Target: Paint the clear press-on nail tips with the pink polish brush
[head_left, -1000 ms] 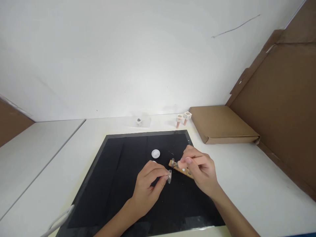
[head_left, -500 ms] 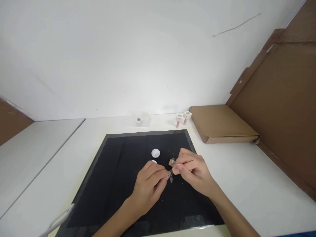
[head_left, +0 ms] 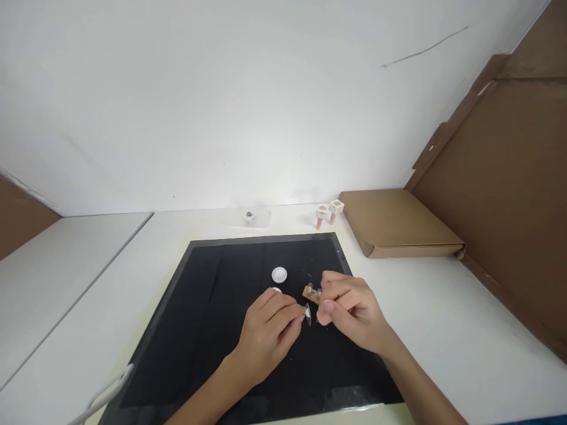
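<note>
over the black mat (head_left: 177, 336), near its right half, two bare hands work close together. the left hand (head_left: 268, 330) has thumb and forefinger pinched tight on a small clear disc (head_left: 309, 314), which stands on edge at the fingertips, facing the other hand. just across from it, the right hand (head_left: 349, 310) keeps its fingers curled and bunched; i can't tell from where i stand whether anything is gripped in them. partly behind those fingers lies a tan strip (head_left: 311, 298) with little clear pieces on it. a shallow white dish (head_left: 279, 275) sits on the mat beyond the left hand, and a second white round piece (head_left: 277, 290) peeks out behind its knuckles. past the mat's far edge, two white-topped pieces with pinkish stems (head_left: 321, 213) stand beside a flat cardboard box (head_left: 403, 221).
</note>
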### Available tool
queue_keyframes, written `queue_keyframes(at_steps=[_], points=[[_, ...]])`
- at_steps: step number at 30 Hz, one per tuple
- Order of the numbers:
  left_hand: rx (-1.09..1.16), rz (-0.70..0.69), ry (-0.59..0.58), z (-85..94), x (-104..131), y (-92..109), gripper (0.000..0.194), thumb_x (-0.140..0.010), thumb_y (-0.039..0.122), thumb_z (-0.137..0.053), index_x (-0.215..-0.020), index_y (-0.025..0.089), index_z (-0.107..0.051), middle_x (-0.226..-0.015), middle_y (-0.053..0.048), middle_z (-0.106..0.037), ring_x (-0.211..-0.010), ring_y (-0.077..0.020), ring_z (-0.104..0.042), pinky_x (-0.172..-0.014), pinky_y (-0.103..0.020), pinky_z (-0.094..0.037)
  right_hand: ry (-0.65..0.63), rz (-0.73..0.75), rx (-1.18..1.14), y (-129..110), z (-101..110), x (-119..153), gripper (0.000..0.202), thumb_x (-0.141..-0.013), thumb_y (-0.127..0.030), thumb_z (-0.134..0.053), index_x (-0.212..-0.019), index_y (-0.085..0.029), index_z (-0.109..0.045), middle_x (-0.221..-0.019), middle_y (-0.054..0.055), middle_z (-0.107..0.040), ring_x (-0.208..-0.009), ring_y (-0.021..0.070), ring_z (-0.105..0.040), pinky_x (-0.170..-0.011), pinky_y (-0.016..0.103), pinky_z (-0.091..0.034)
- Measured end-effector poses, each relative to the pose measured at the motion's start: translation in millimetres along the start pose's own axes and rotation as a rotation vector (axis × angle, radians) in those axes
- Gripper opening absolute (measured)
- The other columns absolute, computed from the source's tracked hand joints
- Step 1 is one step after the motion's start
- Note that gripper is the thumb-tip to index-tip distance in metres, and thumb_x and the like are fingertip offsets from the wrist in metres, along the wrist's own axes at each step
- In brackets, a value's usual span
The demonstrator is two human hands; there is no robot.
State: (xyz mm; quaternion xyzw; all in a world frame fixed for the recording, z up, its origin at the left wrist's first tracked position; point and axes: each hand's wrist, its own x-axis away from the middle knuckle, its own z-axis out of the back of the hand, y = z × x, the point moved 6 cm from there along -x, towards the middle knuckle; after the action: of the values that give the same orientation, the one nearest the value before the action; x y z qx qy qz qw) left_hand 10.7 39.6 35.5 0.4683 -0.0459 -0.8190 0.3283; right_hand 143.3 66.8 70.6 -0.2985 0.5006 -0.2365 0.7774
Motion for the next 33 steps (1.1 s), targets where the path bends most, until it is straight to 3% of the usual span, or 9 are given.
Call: queue_keyframes(at_steps=[7, 16, 20, 26, 33], points=[[-0.029, -0.021, -0.034, -3.6, 1.8, 1.9, 0.018, -0.080, 0.001, -0.057, -0.086, 0.018, -0.061, -0.074, -0.002, -0.065, -0.066, -0.0133, -0.051, -0.063, -0.028, -0.045, -0.063, -0.059, 0.102, 0.6, -1.9, -2.8, 0.033, -0.088, -0.010, -0.049, -0.057, -0.019, -0.057, -0.055, 0.001, -0.063, -0.054, 0.0132, -0.048, -0.050, 0.026, -0.041], [-0.053, -0.037, -0.028, -3.8, 2.5, 4.1, 0.018, -0.080, 0.001, -0.055, -0.085, 0.018, -0.061, -0.073, -0.002, -0.065, -0.066, -0.0129, -0.053, -0.066, -0.029, -0.047, 0.023, -0.105, 0.166, 10.7, 2.6, 5.4, 0.030, -0.090, -0.013, -0.049, -0.063, -0.020, -0.060, -0.064, 0.002, -0.065, -0.060, 0.0153, -0.051, -0.053, 0.029, -0.042], [-0.047, -0.042, -0.027, -2.6, 3.6, 1.9, 0.018, -0.080, 0.002, -0.056, -0.087, 0.018, -0.061, -0.074, -0.003, -0.066, -0.067, -0.0134, -0.054, -0.066, -0.029, -0.047, 0.081, -0.049, 0.102, 5.7, 6.8, 3.8, 0.038, -0.092, -0.016, -0.047, -0.055, -0.020, -0.057, -0.059, 0.002, -0.065, -0.055, 0.0140, -0.048, -0.049, 0.028, -0.040], [-0.043, -0.033, -0.033, -3.2, 1.9, 0.8, 0.017, -0.079, 0.001, -0.058, -0.084, 0.017, -0.061, -0.073, -0.002, -0.065, -0.065, -0.0134, -0.052, -0.063, -0.028, -0.046, -0.057, 0.021, 0.068, -4.8, -1.8, -3.7, 0.040, -0.091, -0.016, -0.047, -0.053, -0.021, -0.056, -0.050, 0.001, -0.062, -0.048, 0.0137, -0.046, -0.045, 0.027, -0.037], [-0.074, -0.042, -0.032, -3.2, -1.1, 5.3, 0.017, -0.082, 0.003, -0.055, -0.083, 0.019, -0.062, -0.070, -0.002, -0.066, -0.063, -0.0130, -0.052, -0.061, -0.027, -0.046, -0.059, -0.060, 0.211, 2.6, -0.9, -1.6, 0.027, -0.087, -0.012, -0.049, -0.062, -0.020, -0.057, -0.055, 0.001, -0.060, -0.054, 0.0148, -0.048, -0.048, 0.027, -0.039]])
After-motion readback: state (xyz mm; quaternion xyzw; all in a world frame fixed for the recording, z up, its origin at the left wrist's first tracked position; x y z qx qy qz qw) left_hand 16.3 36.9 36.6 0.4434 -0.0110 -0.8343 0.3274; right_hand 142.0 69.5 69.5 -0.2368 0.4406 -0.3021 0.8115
